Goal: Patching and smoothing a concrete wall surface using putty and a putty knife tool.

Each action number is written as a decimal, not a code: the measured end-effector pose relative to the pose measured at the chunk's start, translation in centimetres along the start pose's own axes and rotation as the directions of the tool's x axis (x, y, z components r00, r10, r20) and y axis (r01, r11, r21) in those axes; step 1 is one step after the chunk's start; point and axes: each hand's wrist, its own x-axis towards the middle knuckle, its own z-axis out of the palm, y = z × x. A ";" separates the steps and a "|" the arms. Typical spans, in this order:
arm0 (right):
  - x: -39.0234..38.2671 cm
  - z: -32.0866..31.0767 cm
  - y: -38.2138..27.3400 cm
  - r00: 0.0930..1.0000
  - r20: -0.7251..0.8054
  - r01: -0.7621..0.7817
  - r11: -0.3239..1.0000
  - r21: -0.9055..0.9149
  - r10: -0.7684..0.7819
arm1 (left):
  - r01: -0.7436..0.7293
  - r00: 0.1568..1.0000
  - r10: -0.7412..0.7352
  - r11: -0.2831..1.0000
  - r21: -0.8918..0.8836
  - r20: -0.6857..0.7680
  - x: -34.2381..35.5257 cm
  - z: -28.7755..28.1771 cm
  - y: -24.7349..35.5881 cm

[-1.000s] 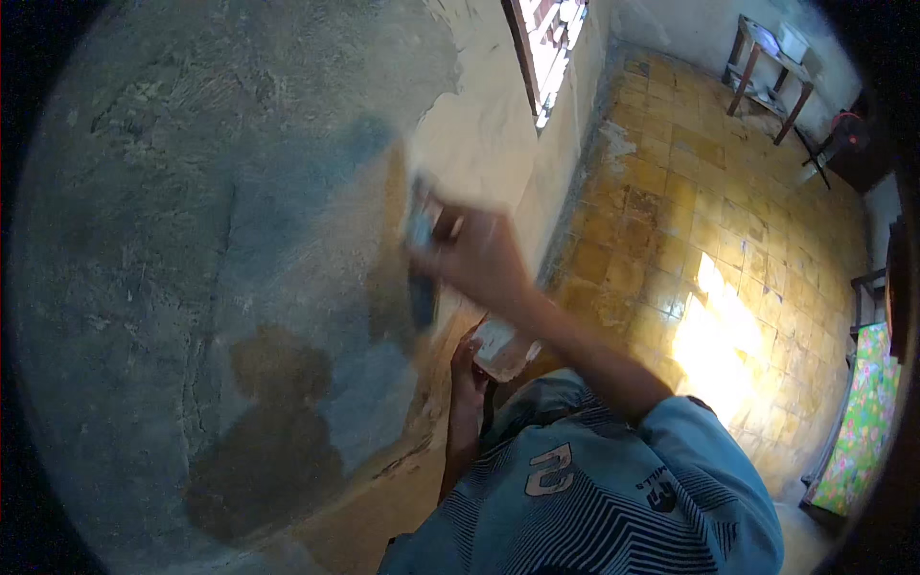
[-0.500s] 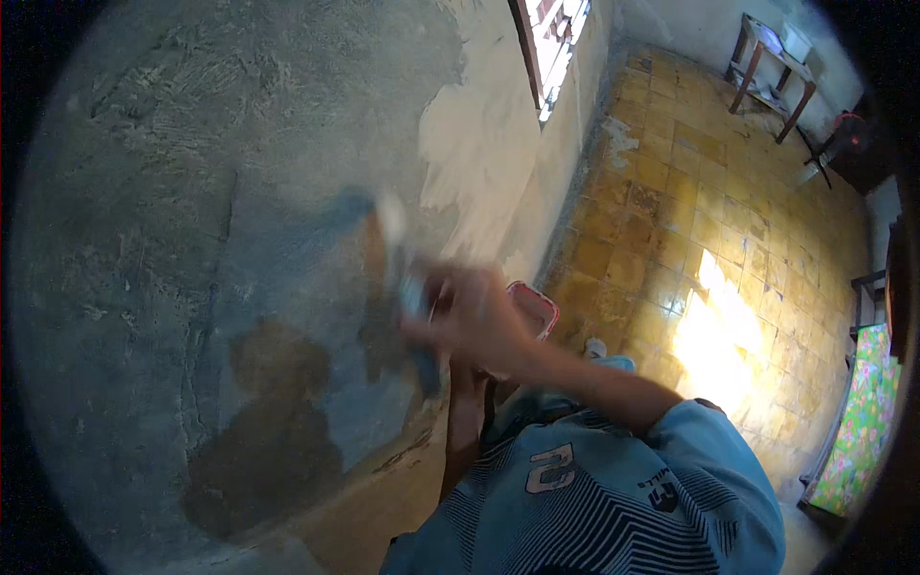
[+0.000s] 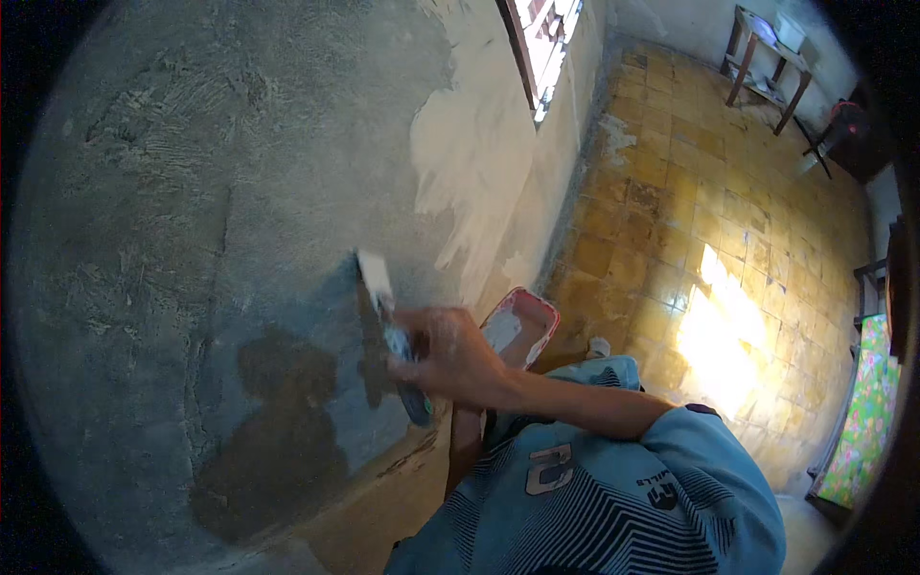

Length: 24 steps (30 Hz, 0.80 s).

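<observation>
"So, what's the right hand [image 3: 448, 356] got?"
"A knife [image 3: 393, 335] — gripped, blade up at the wall [image 3: 278, 220]."
"And the left hand?"
"Hidden behind the right arm [image 3: 589, 402] — can't tell its grip. Tub's [image 3: 537, 326] just beside the right wrist."

Red-rimmed tub [image 3: 539, 301], blue striped shirt [image 3: 599, 494]

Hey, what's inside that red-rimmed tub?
White smears show inside the red-rimmed tub, which otherwise looks pinkish there. Its near corner is covered by the right grip, so anything in that part can't be seen.
</observation>
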 end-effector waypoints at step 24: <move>5.1 -4.6 -0.5 0.980 -0.188 -0.095 0.983 -0.154 0.065 | 0.027 1.000 -0.027 0.999 0.020 0.010 1.6 -1.3 -1.2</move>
